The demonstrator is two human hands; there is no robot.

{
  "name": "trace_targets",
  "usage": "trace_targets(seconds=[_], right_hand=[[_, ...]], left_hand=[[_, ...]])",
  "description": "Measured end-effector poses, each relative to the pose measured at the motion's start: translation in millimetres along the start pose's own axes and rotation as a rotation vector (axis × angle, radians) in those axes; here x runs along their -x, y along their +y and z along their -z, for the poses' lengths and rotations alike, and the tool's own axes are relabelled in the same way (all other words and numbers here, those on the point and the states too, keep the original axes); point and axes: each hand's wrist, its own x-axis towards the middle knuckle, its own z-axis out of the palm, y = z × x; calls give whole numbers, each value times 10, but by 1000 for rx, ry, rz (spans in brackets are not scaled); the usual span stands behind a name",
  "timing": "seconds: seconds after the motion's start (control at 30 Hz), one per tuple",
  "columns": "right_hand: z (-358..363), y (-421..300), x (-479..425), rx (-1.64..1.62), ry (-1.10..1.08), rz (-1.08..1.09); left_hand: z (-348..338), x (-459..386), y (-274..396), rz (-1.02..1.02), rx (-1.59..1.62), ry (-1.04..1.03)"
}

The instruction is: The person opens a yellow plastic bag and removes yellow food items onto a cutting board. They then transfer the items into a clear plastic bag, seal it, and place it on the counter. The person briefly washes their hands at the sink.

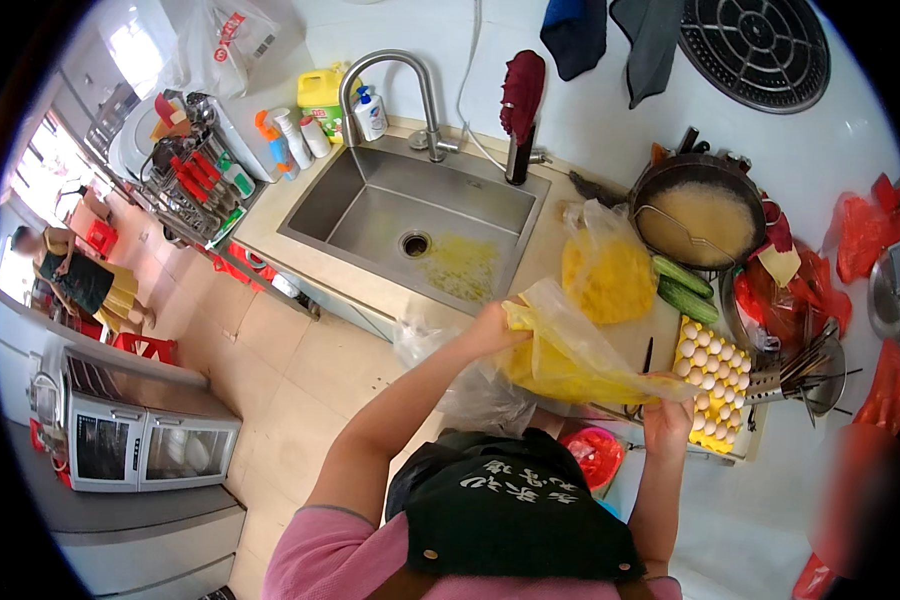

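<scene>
My left hand (495, 331) grips one edge of a clear plastic bag (581, 334) with yellow food inside. At the opposite edge, the fingers of my right hand (667, 421) pinch the bag, stretching it between both hands over the counter's front edge. Its contents are too unclear to name. Just beyond it, a second clear bag (607, 277) packed with yellow food lies on the counter. Below my left hand hangs a crumpled clear plastic bag (480, 390). Yellow scraps (461, 266) lie in the stainless-steel sink (390, 191), around the right side of the drain.
Right of the bags are cucumbers (686, 289), a tray of eggs (712, 382) and a dark pan of cloudy liquid (697, 214). A black-handled tool (649, 354) lies nearby. The faucet (427, 97) arches over the sink. Another person (75, 274) stands far left.
</scene>
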Motion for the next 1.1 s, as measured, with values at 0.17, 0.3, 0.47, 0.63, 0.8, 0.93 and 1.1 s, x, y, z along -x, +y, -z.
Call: trace_targets(seconds=[0.17, 0.3, 0.47, 0.63, 0.8, 0.93, 1.1], right_hand=[[161, 29, -45, -93, 198, -35], [272, 39, -144, 76, 145, -27], [467, 314, -247, 475, -67, -71], [155, 267, -831, 597, 216, -92], [-41, 9, -789, 518, 99, 19], [-142, 51, -545, 335, 236, 66], [269, 437, -990, 290, 303, -86]], left_hand=[[127, -102, -149, 11, 138, -134], [121, -30, 39, 75, 402, -87], [131, -35, -18, 97, 452, -25], [183, -143, 86, 229, 407, 19], [256, 27, 358, 8, 367, 99], [243, 274, 414, 359, 293, 144], [45, -120, 19, 215, 327, 281]])
